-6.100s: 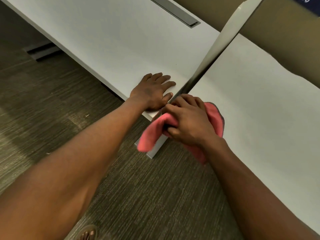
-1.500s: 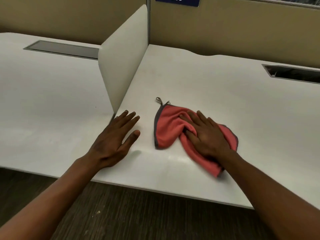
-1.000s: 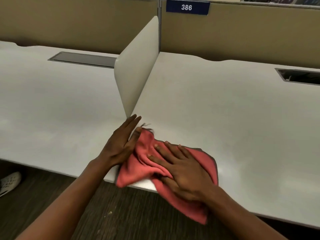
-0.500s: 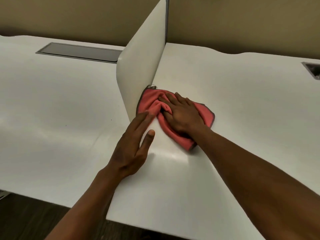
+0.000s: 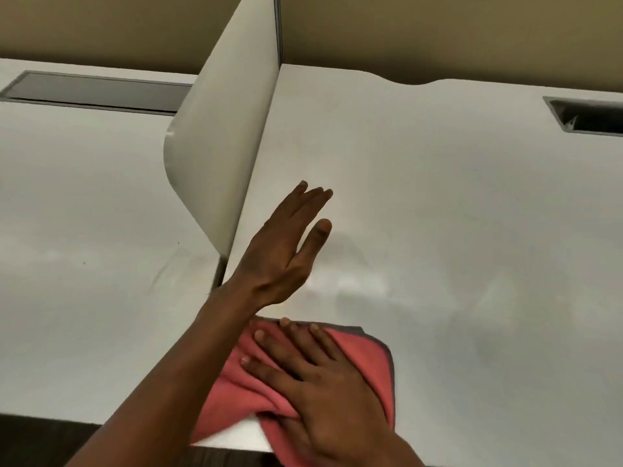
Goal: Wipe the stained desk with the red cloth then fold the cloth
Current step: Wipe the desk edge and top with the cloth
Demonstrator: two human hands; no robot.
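Pressing the cloth (image 5: 357,362) flat under my right hand (image 5: 323,392), I work the near edge of the desk (image 5: 438,203), fingers straight and spread so the palm bears down across a wide patch of fabric rather than bunching it. The cloth lies crumpled at the front lip, its lower folds spilling over the edge toward the floor (a grey hem shows along its far and right sides), which I judge puts this stroke at the very rim of the surface.

My left hand (image 5: 286,251) is held out ahead of the cloth, fingers straight and close together, thumb apart, gripping nothing; whether it rests on the desk or hovers just above it I cannot tell. It sits just right of the divider (image 5: 222,139), probably to steady me while leaning in and to stay clear of the wiping path. The left forearm crosses over the cloth's left part.

A faint sheen marks the desk between the two hands, likely the wiped area; no distinct stain is visible. Wiping appears under way, with the folding not yet begun. A cable slot (image 5: 586,117) sits at the far right, well apart from the work.
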